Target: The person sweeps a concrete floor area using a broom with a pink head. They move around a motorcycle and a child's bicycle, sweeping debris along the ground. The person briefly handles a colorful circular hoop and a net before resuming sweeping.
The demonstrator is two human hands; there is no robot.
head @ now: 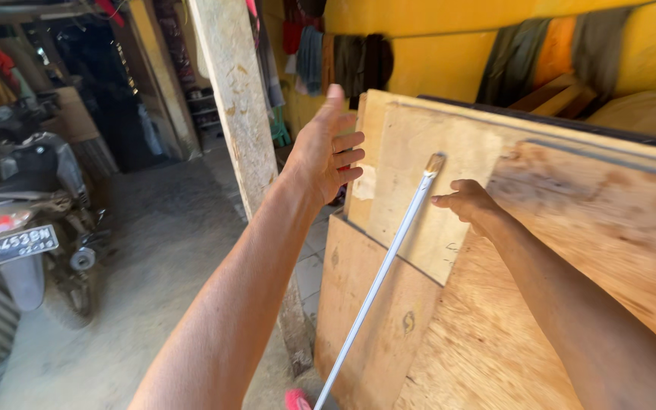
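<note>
Two hands at stacked plywood sheets (571,250): left hand (326,152), fingers spread, reaches the front sheet's upper edge; right hand (466,201) rests loosely curled on the sheet beside a leaning white rod (377,281). Scooter (28,220) stands left.

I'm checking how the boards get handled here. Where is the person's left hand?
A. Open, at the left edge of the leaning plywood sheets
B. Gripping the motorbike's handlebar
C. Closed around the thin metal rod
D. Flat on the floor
A: the left hand is open with fingers spread at the edge of the plywood sheets, while the thin metal rod leans on the boards beside the right hand.
</note>
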